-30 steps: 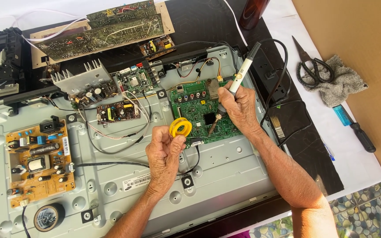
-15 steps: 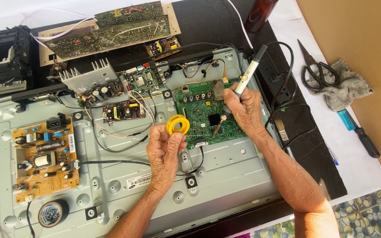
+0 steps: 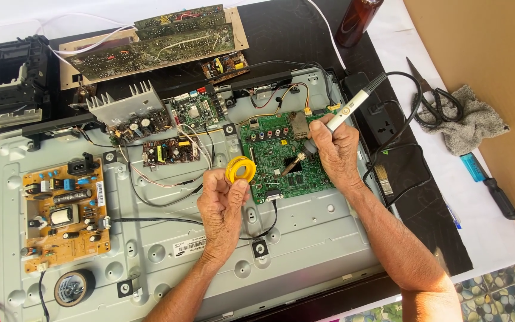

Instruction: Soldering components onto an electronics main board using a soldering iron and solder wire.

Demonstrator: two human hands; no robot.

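My left hand [image 3: 222, 200] pinches a small yellow solder spool [image 3: 239, 169] just left of the green circuit board [image 3: 284, 158]. My right hand [image 3: 336, 146] grips a white soldering iron [image 3: 346, 113], tip on that board.

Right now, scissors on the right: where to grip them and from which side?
Grip the scissors at the black finger loops, coming from the right. The loops lie against the grey rag while the closed blades point up-left towards the mat, so a hand from that side meets handles first, likely clear of the tips.
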